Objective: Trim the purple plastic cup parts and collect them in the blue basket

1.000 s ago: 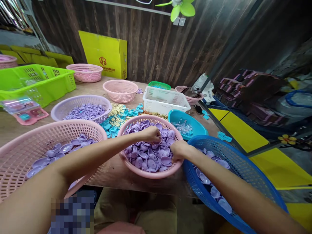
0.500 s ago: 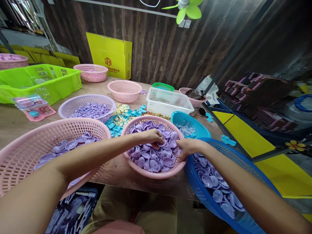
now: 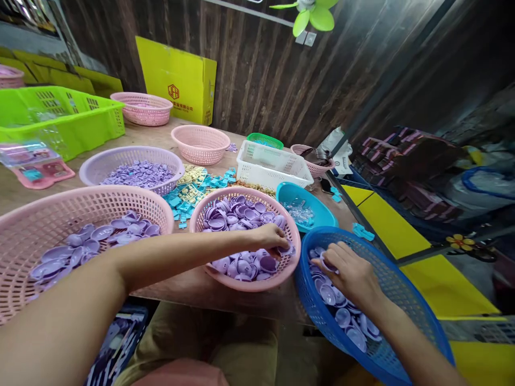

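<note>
The right hand point(image 3: 351, 273) is lowered into the blue basket point(image 3: 406, 300), its grip pinched on a purple cap point(image 3: 326, 264) between thumb and forefinger, just above the loose purple caps point(image 3: 346, 316) lying on that basket's floor; the palm faces down, the wrist is bent slightly inward, and the forearm runs back toward the lower right corner. The left hand point(image 3: 272, 236) reaches across into the middle pink basket point(image 3: 209, 212), fingers curled down onto the heap of purple caps point(image 3: 241, 214) at the basket's right side; its fingertips are buried among the pieces, so I cannot tell whether that grip is clenched on one or merely resting. The left forearm stretches long from the lower left, passing over the near rim of a larger pink basket point(image 3: 48, 209) with more purple pieces. The blue basket sits off the bench point(image 3: 201, 287) edge, touching the middle pink basket. Farther out lie a lilac basket point(image 3: 120, 158), scattered teal parts point(image 3: 177, 203), a teal bowl point(image 3: 317, 206), a white crate point(image 3: 273, 163) and a green crate point(image 3: 60, 120).
</note>
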Demonstrator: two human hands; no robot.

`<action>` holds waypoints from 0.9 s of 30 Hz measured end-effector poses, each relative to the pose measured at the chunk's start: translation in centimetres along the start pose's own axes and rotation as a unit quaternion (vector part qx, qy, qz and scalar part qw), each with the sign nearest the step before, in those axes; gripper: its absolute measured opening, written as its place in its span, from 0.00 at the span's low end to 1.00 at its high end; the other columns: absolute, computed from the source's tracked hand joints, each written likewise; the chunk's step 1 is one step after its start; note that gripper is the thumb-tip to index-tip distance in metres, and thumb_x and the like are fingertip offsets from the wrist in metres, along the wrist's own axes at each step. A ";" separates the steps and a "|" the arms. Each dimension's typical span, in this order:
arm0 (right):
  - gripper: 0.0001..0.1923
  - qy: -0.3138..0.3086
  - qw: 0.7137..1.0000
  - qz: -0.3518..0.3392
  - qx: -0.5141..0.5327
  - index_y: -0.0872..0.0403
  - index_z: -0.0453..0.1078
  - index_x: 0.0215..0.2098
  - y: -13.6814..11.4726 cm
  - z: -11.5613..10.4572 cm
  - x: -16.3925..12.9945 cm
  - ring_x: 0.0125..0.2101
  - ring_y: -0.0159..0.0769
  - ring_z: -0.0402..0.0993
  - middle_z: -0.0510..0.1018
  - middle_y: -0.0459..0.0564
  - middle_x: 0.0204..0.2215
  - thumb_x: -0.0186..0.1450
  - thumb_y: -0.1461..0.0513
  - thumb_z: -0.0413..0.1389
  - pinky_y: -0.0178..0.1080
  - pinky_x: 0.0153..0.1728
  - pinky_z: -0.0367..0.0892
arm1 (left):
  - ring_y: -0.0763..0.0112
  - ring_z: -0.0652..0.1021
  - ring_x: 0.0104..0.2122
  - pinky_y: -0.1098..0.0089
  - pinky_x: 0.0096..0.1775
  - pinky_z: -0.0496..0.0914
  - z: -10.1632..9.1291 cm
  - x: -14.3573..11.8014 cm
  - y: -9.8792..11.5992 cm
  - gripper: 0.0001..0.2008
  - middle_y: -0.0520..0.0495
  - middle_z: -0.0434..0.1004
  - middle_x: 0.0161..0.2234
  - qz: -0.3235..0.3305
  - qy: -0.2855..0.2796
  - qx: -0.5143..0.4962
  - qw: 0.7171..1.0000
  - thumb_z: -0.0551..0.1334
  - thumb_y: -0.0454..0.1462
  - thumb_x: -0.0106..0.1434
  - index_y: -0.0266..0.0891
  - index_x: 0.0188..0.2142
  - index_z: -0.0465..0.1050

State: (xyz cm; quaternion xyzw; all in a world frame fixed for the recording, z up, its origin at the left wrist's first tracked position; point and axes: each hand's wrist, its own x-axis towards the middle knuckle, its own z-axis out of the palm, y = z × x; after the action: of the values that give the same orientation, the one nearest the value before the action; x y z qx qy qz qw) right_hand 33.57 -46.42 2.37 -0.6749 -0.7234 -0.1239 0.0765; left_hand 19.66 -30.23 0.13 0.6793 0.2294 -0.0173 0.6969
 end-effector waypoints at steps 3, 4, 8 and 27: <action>0.14 0.010 0.997 -0.006 -0.080 0.51 0.62 0.23 0.3 -0.8 -2.5 0.28 0.35 0.60 0.66 0.48 0.22 0.65 0.60 0.44 0.36 0.31 0.53 | 0.81 0.68 0.15 0.76 0.24 0.69 2.8 1.4 0.9 0.04 0.56 0.65 0.17 0.033 -0.014 0.021 0.999 0.56 0.29 0.54 0.32 0.23 0.66; 0.14 0.000 0.996 -0.004 -0.093 0.51 0.62 0.23 0.5 -1.0 -3.1 0.28 0.35 0.60 0.66 0.48 0.22 0.65 0.61 0.44 0.36 0.31 0.53 | 0.80 0.69 0.16 0.76 0.24 0.69 3.8 1.9 1.2 0.04 0.56 0.66 0.18 0.044 -0.018 0.030 0.998 0.56 0.30 0.54 0.32 0.25 0.67; 0.09 -0.054 0.989 0.053 -0.129 0.51 0.62 0.25 3.1 -1.1 -5.1 0.31 0.38 0.63 0.68 0.49 0.25 0.63 0.61 0.46 0.36 0.29 0.56 | 0.73 0.75 0.31 0.73 0.36 0.70 7.0 3.4 2.7 0.13 0.50 0.74 0.34 0.115 -0.052 0.116 0.985 0.57 0.34 0.53 0.34 0.39 0.71; 0.10 -0.196 0.968 0.136 -0.077 0.56 0.68 0.34 -2.2 3.6 8.5 0.38 0.41 0.70 0.74 0.56 0.36 0.61 0.66 0.46 0.37 0.35 0.59 | 0.62 0.74 0.38 0.70 0.34 0.68 -1.7 5.3 -2.7 0.13 0.39 0.70 0.42 0.191 0.081 0.601 0.772 0.58 0.36 0.54 0.34 0.39 0.70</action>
State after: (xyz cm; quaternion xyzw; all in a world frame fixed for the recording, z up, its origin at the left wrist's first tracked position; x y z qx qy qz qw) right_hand 30.90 -37.37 1.08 -0.7819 -0.6139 -0.0326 -0.1028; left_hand 23.00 -27.30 -4.18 0.9884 0.0932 0.0366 0.1146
